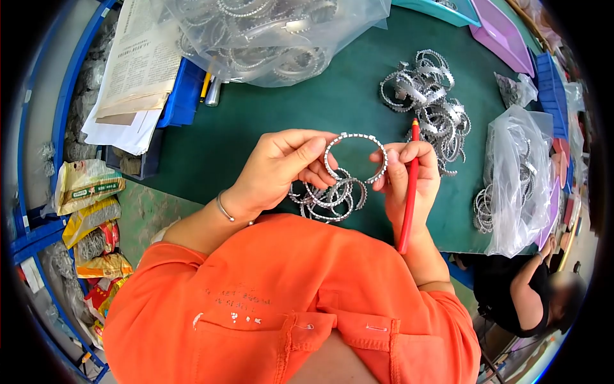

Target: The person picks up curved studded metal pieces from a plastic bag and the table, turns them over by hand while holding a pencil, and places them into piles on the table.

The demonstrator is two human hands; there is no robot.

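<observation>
Both of my hands hold up one silver bangle (346, 136) with small square segments around its rim. My left hand (281, 160) pinches its left side between thumb and fingers. On the opposite side, my right hand (409, 176) grips the rim with thumb and fingertips. A red pen (410, 192) is also tucked in my right hand, slanting across the fingers with its tip pointing away from me. Several similar bangles (329, 208) lie in a small pile just below my hands. A larger heap of bangles (428, 96) rests farther off to the right.
A clear plastic bag of bangles (268, 45) sits at the back, another clear bag (521, 179) at the right. Papers (137, 70) lie over a blue bin (182, 96) on the left. A purple tray (502, 35) stands at the back right. Another person (518, 288) sits at lower right.
</observation>
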